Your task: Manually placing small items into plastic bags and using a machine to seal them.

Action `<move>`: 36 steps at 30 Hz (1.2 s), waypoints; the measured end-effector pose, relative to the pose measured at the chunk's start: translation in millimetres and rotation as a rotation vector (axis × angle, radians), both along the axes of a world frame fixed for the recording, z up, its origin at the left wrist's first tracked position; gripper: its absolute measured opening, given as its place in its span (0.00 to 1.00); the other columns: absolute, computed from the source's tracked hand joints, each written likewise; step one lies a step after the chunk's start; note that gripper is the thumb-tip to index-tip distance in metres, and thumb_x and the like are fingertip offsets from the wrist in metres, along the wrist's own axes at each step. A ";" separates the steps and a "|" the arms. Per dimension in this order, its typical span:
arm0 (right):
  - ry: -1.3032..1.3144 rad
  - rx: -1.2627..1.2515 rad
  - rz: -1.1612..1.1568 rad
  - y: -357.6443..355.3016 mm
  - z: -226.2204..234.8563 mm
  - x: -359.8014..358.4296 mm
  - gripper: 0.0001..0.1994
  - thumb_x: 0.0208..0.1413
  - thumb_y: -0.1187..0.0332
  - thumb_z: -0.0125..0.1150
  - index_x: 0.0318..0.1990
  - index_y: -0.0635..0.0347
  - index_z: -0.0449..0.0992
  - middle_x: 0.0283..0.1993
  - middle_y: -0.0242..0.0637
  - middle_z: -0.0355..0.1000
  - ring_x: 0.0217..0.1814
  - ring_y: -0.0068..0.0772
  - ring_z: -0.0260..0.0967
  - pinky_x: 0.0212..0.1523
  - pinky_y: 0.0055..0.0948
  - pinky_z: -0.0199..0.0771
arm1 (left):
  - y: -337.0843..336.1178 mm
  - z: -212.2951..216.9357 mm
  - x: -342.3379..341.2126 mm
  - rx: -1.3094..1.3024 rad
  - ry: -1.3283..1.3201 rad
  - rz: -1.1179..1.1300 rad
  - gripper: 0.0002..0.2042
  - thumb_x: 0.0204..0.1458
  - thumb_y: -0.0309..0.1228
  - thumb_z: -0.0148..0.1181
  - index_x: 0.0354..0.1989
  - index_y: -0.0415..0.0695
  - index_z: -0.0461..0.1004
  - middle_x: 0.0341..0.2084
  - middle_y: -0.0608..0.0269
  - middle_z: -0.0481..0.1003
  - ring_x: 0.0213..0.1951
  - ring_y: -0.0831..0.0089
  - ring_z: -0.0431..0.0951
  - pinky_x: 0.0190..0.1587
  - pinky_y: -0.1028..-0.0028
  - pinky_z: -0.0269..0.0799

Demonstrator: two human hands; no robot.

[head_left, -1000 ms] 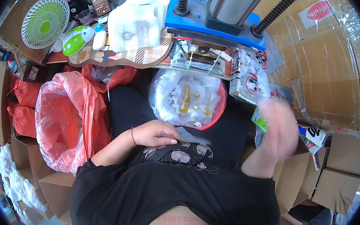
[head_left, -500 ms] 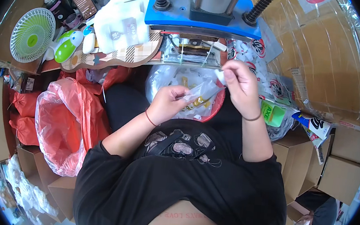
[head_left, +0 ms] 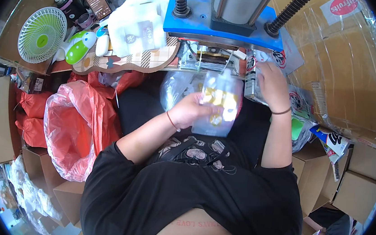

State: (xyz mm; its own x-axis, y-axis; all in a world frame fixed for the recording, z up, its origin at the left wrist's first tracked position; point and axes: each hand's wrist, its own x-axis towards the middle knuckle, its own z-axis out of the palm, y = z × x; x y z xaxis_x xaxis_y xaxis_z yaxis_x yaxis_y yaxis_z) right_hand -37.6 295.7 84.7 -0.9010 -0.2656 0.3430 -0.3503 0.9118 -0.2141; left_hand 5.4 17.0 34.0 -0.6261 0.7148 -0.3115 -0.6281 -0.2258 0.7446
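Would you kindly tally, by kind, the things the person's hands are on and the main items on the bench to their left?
Clear pouch of yellow pieces, in the left hand: 1
Printed packet, under the right hand: 1
Desk fan: 1
Phone: 1
Red plastic bag: 1
Total: 5

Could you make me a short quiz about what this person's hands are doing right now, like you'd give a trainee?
1. True or false: the left hand holds a clear bag with yellow pieces in it.
2. Where is the right hand? A) resting on the fan B) up by the front edge of the blue press C) inside the red bag
3. Fill in: the fan stands to the person's ____.

Key: 1 true; 2 B; 3 left.
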 end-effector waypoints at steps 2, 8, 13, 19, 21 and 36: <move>-0.034 -0.014 0.046 13.7 -24.2 -1.9 0.14 0.53 0.79 0.56 0.47 0.60 0.74 0.43 0.47 0.71 0.47 0.55 0.70 0.46 0.43 0.73 | -2.4 -2.0 -20.4 -0.054 -0.005 0.104 0.15 0.58 0.25 0.61 0.53 0.38 0.75 0.45 0.61 0.80 0.46 0.73 0.80 0.49 0.70 0.77; -0.154 -0.110 -0.035 9.3 -48.6 -6.9 0.17 0.52 0.82 0.53 0.50 0.58 0.73 0.49 0.49 0.69 0.51 0.57 0.69 0.49 0.46 0.72 | -12.6 -16.3 -65.6 -0.043 -0.023 0.171 0.22 0.56 0.26 0.63 0.59 0.36 0.67 0.42 0.59 0.79 0.44 0.71 0.81 0.47 0.69 0.78; -0.169 -0.119 -0.145 11.0 -48.2 -0.3 0.17 0.53 0.81 0.53 0.51 0.60 0.72 0.49 0.50 0.69 0.50 0.58 0.69 0.49 0.46 0.71 | -54.0 -30.3 -110.5 -0.867 0.896 0.814 0.27 0.56 0.32 0.64 0.61 0.37 0.60 0.48 0.48 0.73 0.52 0.56 0.76 0.54 0.61 0.71; 0.049 -0.198 -0.116 23.1 -42.3 8.2 0.11 0.57 0.77 0.54 0.48 0.63 0.72 0.44 0.49 0.71 0.45 0.54 0.71 0.46 0.41 0.72 | -129.7 -40.9 -97.0 -1.612 1.770 0.463 0.21 0.57 0.32 0.61 0.59 0.44 0.67 0.52 0.47 0.70 0.58 0.52 0.69 0.64 0.58 0.57; 0.062 -0.247 -0.146 14.6 -27.9 16.0 0.10 0.58 0.76 0.55 0.47 0.64 0.73 0.43 0.49 0.71 0.44 0.53 0.71 0.46 0.41 0.72 | -127.2 -41.8 -70.9 -1.444 1.826 0.257 0.14 0.59 0.29 0.57 0.54 0.44 0.73 0.49 0.51 0.75 0.53 0.63 0.75 0.58 0.65 0.66; -0.116 -0.469 0.367 -84.7 31.1 7.5 0.08 0.63 0.68 0.55 0.42 0.63 0.75 0.38 0.43 0.74 0.40 0.44 0.72 0.44 0.34 0.71 | -35.5 -4.2 -7.8 -0.276 0.361 0.002 0.09 0.63 0.27 0.56 0.45 0.37 0.79 0.37 0.66 0.81 0.42 0.80 0.78 0.47 0.77 0.74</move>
